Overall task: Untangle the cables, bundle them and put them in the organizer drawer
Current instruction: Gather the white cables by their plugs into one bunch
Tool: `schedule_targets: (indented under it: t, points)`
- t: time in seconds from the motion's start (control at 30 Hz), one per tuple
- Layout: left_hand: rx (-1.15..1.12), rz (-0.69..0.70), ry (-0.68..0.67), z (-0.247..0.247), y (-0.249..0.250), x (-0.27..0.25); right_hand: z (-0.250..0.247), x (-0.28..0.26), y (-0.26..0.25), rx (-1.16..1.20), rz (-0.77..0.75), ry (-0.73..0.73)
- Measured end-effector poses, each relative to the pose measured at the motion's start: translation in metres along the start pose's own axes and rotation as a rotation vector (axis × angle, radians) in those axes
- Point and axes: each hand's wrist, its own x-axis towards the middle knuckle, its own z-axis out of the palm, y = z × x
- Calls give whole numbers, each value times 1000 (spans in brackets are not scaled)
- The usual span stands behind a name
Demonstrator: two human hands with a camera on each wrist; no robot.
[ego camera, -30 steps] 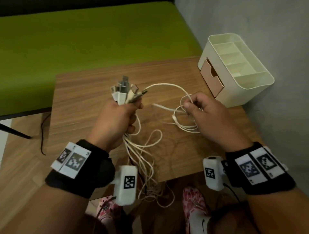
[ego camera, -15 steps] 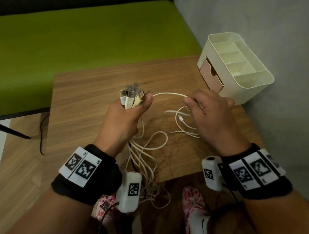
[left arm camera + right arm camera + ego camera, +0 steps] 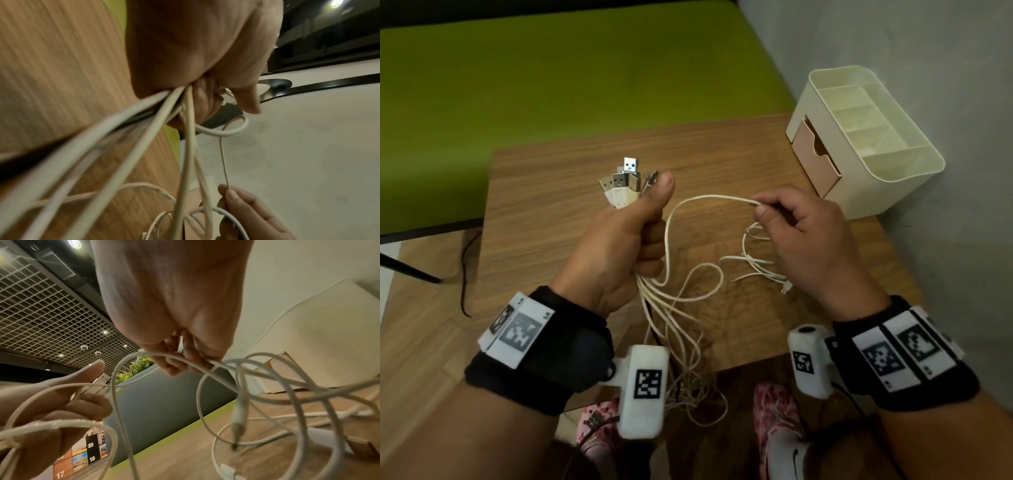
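gripping usb plugs (image 3: 624, 183), left hand (image 3: 616, 246); right hand (image 3: 808, 240) pinches cable (image 3: 709, 198); only head view shows drawer (image 3: 815, 159).

The cables (image 3: 681, 329) drop past the table edge (image 3: 750, 366) behind the left wrist camera (image 3: 643, 390), their lower ends tangled and unreadable; the left hand (image 3: 616, 246) hides their upper lengths

Head view: dim, even indoor light, soft grain, wide-angle bending at edges; wall (image 3: 945, 51) falls into grey shade. Left wrist view: table (image 3: 51, 81) smeared by motion blur, near cables (image 3: 131, 154) out of focus, one ceiling lamp (image 3: 337, 4) glaring top right. Right wrist view: bright ceiling spots (image 3: 74, 243), foreground cables blurred, strong fisheye stretch.
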Motion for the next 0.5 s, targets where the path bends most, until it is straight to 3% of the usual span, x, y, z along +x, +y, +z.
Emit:
schedule_targets:
  t: [0.1,0.23,0.37,0.5]
  points:
    - [44,72,44,2,-1,1,4,0,1,-48,-55,-5]
    - [331,273,152,12,-8,2,12,-4,1,-134,-244,-69]
    - [626,306,189,13,-15,7,17,-6,-3,-144,-317,-95]
    - [589,332,306,1,-13,11,7,-1,5,-187,-305,2]
